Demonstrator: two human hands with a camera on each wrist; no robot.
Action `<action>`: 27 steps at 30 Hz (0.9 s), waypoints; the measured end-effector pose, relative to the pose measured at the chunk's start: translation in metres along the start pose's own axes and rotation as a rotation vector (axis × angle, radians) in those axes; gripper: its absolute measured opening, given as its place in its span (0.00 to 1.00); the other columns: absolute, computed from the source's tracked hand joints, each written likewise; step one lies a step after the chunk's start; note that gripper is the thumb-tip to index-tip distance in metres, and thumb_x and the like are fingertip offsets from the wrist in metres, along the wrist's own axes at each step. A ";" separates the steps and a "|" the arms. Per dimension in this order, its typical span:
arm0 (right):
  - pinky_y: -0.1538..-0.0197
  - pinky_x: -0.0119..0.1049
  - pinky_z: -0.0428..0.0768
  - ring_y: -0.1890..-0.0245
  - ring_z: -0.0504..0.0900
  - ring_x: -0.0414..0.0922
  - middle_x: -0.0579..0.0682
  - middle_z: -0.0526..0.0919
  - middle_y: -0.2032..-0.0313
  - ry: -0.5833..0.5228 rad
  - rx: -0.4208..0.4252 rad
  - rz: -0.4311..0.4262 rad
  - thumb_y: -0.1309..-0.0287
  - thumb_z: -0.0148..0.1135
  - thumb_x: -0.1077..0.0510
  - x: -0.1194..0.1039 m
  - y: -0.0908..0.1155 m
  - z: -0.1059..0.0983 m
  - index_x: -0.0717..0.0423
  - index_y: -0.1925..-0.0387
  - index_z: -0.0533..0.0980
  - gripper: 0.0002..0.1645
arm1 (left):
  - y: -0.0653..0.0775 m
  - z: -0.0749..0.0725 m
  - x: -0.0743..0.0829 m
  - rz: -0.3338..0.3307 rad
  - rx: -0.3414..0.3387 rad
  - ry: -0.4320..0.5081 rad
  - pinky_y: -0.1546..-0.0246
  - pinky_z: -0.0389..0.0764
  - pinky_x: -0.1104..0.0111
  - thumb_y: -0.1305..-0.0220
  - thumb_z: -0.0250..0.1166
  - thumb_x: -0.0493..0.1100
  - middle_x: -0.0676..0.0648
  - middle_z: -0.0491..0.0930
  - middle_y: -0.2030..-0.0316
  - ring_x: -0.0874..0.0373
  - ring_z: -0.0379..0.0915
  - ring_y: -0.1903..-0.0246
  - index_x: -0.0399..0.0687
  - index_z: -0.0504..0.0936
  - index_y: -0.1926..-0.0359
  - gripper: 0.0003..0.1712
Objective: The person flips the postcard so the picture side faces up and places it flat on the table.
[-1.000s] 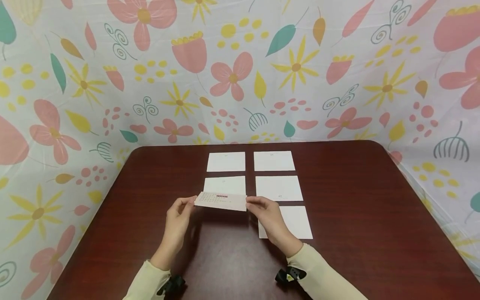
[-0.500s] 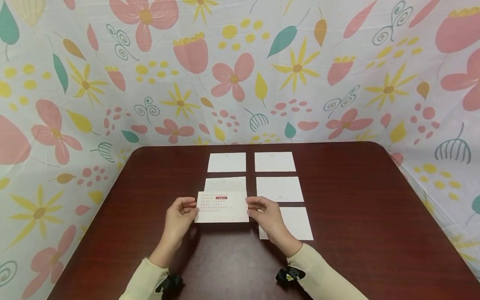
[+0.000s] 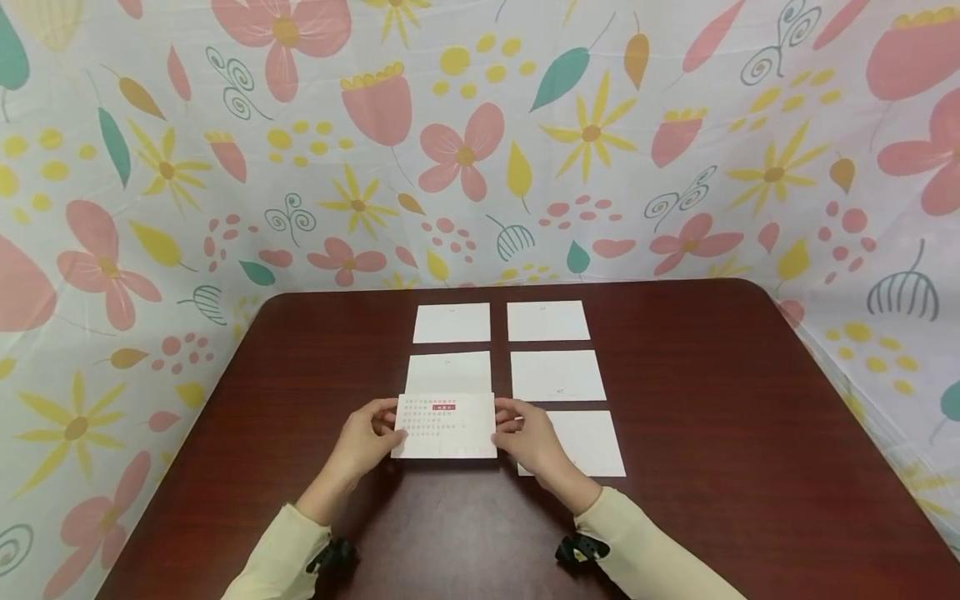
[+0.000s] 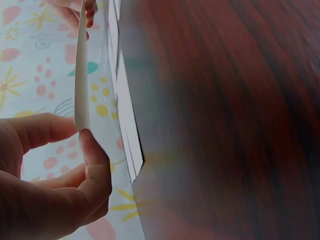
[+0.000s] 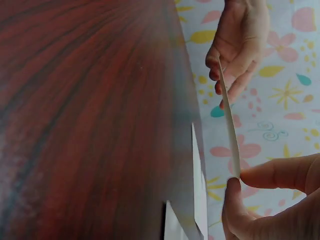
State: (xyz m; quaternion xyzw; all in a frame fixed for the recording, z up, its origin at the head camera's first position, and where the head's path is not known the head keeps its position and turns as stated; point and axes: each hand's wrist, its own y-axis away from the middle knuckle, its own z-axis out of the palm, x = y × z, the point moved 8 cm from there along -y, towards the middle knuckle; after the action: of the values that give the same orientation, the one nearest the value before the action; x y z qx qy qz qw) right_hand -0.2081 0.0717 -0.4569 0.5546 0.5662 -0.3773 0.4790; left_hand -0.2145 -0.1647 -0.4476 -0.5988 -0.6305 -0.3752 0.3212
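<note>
Between the two hands a white card [image 3: 446,437] with rows of small print and a dark red block is held above the table. The left hand [image 3: 365,446] pinches its left edge between thumb and fingers; the right hand [image 3: 531,437] pinches the right edge. Seen edge-on in the left wrist view, the card [image 4: 81,75] is raised off the tabletop. In the right wrist view the right thumb and finger meet on the card's edge [image 5: 231,135]. Behind the held card lies a white card [image 3: 448,372], its near part hidden by it.
Further white cards lie flat: one back left [image 3: 452,323], one back right [image 3: 548,321], one mid right [image 3: 558,375] and one near right [image 3: 587,442], partly under the right hand. The dark red-brown table [image 3: 712,433] meets a flower-print cloth [image 3: 480,233] behind.
The held card has turned from a steep slant so its printed face shows fully, and has come slightly nearer the person. Both hands keep their pinch on it.
</note>
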 end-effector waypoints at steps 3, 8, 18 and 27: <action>0.80 0.31 0.72 0.73 0.75 0.42 0.59 0.73 0.65 0.005 -0.042 0.003 0.61 0.60 0.74 0.003 0.002 0.004 0.68 0.48 0.68 0.31 | 0.000 0.005 -0.005 -0.004 -0.042 -0.054 0.81 0.70 0.71 0.57 0.66 0.30 0.44 0.72 0.69 0.58 0.67 0.75 0.37 0.70 0.48 0.30; 0.84 0.32 0.70 0.81 0.72 0.40 0.57 0.74 0.69 0.086 -0.074 0.036 0.65 0.61 0.73 0.007 0.002 0.009 0.68 0.48 0.66 0.35 | -0.001 0.012 -0.007 0.017 -0.086 -0.147 0.82 0.70 0.70 0.59 0.68 0.31 0.44 0.70 0.71 0.59 0.67 0.78 0.36 0.69 0.47 0.33; 0.78 0.31 0.71 0.82 0.71 0.40 0.53 0.74 0.75 0.341 -0.104 -0.055 0.70 0.63 0.71 0.005 0.000 0.017 0.72 0.50 0.65 0.37 | -0.003 0.016 -0.007 0.075 -0.092 -0.372 0.74 0.69 0.68 0.62 0.71 0.36 0.46 0.72 0.72 0.57 0.66 0.75 0.34 0.72 0.50 0.34; 0.72 0.34 0.72 0.75 0.70 0.43 0.52 0.73 0.76 0.545 -0.129 -0.111 0.70 0.64 0.68 -0.003 -0.002 0.026 0.76 0.52 0.65 0.37 | -0.004 0.020 -0.005 0.089 -0.107 -0.465 0.73 0.69 0.66 0.62 0.71 0.38 0.46 0.70 0.73 0.54 0.65 0.72 0.33 0.71 0.51 0.33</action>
State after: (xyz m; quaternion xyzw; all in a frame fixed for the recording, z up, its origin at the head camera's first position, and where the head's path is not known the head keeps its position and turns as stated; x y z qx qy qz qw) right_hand -0.2067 0.0458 -0.4606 0.5720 0.7264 -0.2031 0.3223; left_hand -0.2171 -0.1504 -0.4626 -0.7124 -0.6396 -0.2457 0.1517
